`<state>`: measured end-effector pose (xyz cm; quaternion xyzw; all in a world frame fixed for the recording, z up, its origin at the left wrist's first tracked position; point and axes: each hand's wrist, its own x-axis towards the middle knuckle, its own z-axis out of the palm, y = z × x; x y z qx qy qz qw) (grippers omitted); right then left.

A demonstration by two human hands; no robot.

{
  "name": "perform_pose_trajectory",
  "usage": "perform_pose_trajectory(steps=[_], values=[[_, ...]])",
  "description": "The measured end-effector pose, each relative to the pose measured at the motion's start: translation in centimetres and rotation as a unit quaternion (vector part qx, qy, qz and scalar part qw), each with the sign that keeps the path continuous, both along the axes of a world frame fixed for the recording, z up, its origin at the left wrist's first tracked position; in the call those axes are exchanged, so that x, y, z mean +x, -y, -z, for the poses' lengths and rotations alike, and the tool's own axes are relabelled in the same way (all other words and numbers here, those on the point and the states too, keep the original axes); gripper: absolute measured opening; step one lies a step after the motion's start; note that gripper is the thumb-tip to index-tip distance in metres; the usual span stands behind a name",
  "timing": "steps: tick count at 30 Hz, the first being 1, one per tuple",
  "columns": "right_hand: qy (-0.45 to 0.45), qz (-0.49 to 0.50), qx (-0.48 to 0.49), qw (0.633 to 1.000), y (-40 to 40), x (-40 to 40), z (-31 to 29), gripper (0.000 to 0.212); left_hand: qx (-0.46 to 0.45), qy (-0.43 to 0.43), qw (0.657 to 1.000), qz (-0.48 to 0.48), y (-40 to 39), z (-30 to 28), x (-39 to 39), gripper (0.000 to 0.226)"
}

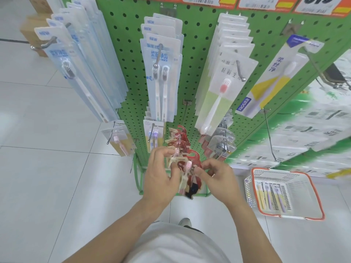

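Red-and-cream toothbrush packs point(183, 147) hang on a green pegboard point(133, 54).

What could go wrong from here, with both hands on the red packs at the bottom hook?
1. The left hand and right hand hold several overlapping red packs at once; one may slip and fall.
2. Silver packs hang close beside the right hand; a tug might snag them.
3. The basket sits on the floor off to the right; a blind drop could miss it.
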<state>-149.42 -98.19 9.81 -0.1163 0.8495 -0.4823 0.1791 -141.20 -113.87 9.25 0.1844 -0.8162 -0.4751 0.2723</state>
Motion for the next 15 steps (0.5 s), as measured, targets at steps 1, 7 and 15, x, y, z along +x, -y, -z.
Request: perform_pose_trajectory(steps=[1, 7, 15], values=[[0.012, -0.022, -0.026, 0.999, 0.1, 0.0, -0.1, 0.02, 0.032, 0.025, 0.999, -0.01, 0.0, -0.3, 0.2, 0.03], [0.067, -0.057, -0.179, 0.98, 3.3, 1.0, -1.1, 0.012, 0.377, 0.096, 0.921, 0.015, 2.5, -2.6, 1.1, 0.014], [0.168, -0.119, -0.175, 0.963, 3.9, 2.1, -1.2, 0.032, 0.516, 0.061, 0.854, -0.027, 4.3, -2.4, 2.8, 0.039]])
